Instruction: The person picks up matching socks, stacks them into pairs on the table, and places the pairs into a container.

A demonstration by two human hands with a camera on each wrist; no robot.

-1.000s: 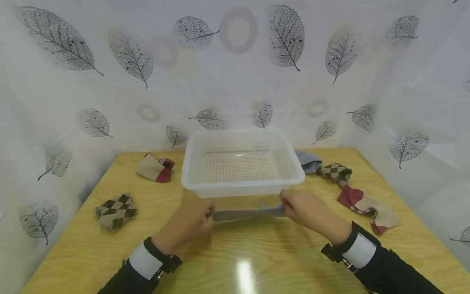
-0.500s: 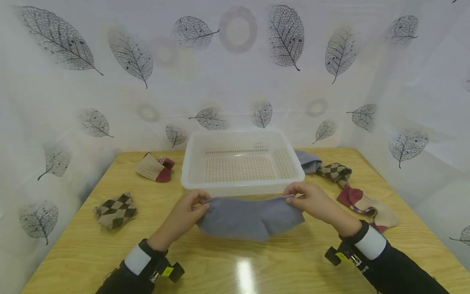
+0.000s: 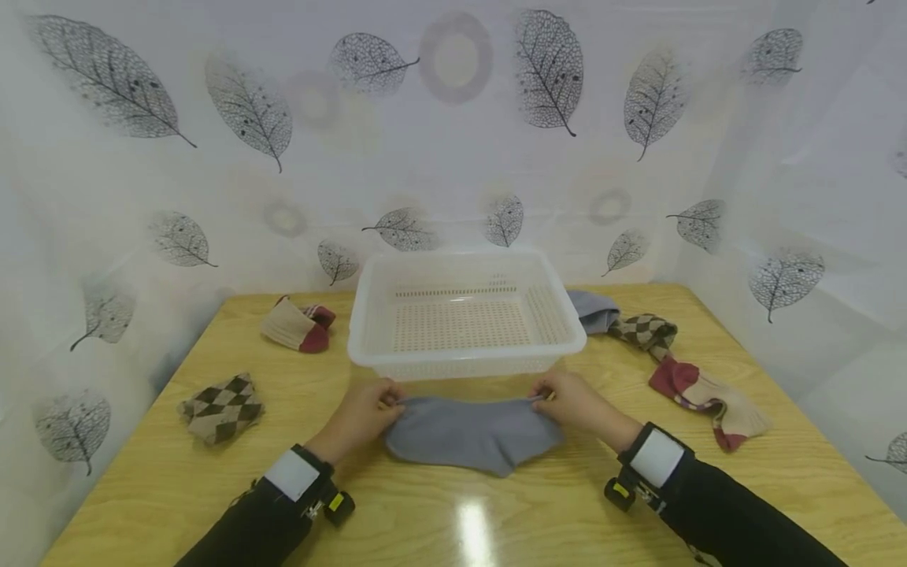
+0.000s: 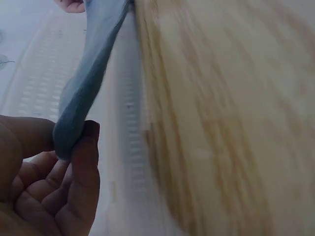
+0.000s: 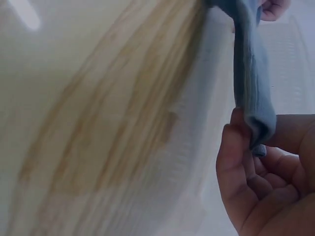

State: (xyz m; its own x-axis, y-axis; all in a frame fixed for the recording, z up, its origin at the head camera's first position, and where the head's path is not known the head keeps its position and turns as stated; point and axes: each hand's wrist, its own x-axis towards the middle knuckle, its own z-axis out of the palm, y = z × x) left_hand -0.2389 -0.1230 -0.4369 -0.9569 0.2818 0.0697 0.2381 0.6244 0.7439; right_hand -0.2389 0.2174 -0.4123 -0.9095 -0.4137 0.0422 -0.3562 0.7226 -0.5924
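Observation:
A plain grey-blue sock (image 3: 471,433) is stretched sideways in front of the basket, its heel hanging toward me. My left hand (image 3: 364,411) pinches its left end between thumb and fingers. At the other end, my right hand (image 3: 574,402) pinches the upper corner. The left wrist view shows the folded edge of the sock (image 4: 81,98) between thumb and forefinger of the left hand (image 4: 54,177). In the right wrist view the sock (image 5: 256,78) runs from the pinch of the right hand (image 5: 266,172) up toward the other hand.
A white perforated basket (image 3: 468,358) stands behind the sock. To its left lie a beige-and-red sock (image 3: 294,324) and an argyle sock (image 3: 223,408). On the right are another grey-blue sock (image 3: 595,311), an argyle sock (image 3: 646,334) and a beige-and-red sock (image 3: 708,398) on the wooden table (image 3: 397,528).
The sock has swung from nearly edge-on to showing its broad side, then dropped slightly nearer the table. My right hand has shifted a little left and down. The other socks and basket stay put.

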